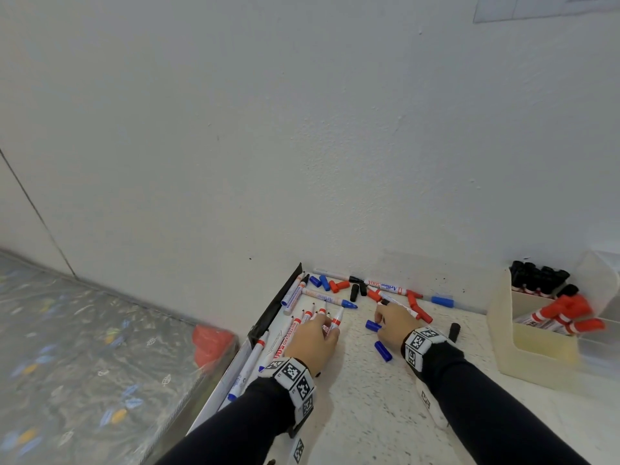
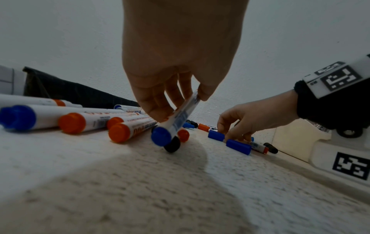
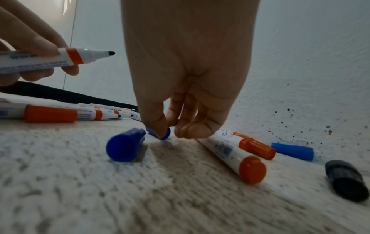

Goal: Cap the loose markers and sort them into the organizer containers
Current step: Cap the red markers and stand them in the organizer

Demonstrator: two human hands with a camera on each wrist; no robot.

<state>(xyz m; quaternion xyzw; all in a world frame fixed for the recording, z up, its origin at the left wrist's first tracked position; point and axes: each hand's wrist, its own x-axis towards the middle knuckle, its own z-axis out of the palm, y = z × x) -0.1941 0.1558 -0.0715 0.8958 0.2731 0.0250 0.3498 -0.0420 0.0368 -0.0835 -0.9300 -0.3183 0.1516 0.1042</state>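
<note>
My left hand (image 1: 327,325) pinches an uncapped white marker (image 1: 336,319) between thumb and fingers (image 2: 158,114), lifted slightly over a row of uncapped markers (image 1: 303,322). In the right wrist view that marker (image 3: 66,57) shows a red band and a black tip. My right hand (image 1: 380,318) reaches down to the table, thumb and curled fingers (image 3: 190,130) closing on a blue cap (image 3: 163,134). A second blue cap (image 3: 125,146) lies just in front of it. The cream organizer (image 1: 503,317) stands at the right, holding capped black markers (image 1: 540,276) and red markers (image 1: 570,313).
Loose blue, red and black caps (image 1: 339,285) and more markers lie along the wall. A black cap (image 1: 454,330) sits near the organizer. A black strip (image 1: 278,303) marks the table's left edge, with the floor and a red object (image 1: 213,340) beyond.
</note>
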